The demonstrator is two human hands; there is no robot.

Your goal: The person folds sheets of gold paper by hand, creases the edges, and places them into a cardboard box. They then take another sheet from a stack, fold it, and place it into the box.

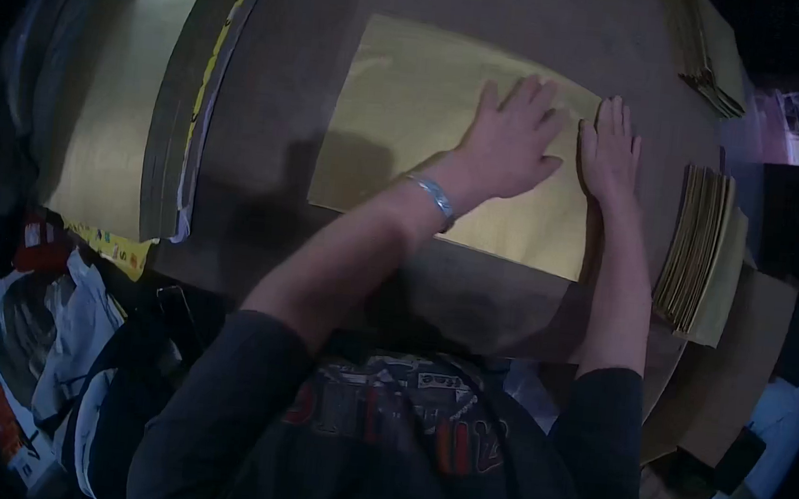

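A flat piece of yellowish-brown kraft paper (442,201) lies on the dark table top. My left hand (515,141), with a bracelet (434,200) at its wrist, rests flat on the right half of the paper, fingers spread. At the paper's right edge my right hand (612,154) lies palm down, fingers stretched out and pointing away from me. Its fingertips reach the table beside the upper right corner. Neither hand grasps anything. Part of the paper's right edge and lower edge is hidden behind my hands and left forearm.
At the left stands a broad stack of large sheets (119,82) with a yellow patterned strip (219,53) along it. Bundles of folded brown paper (699,247) and more brown paper (721,54) sit along the right edge. A cardboard box (732,364) is below right; cloth (81,307) lies lower left.
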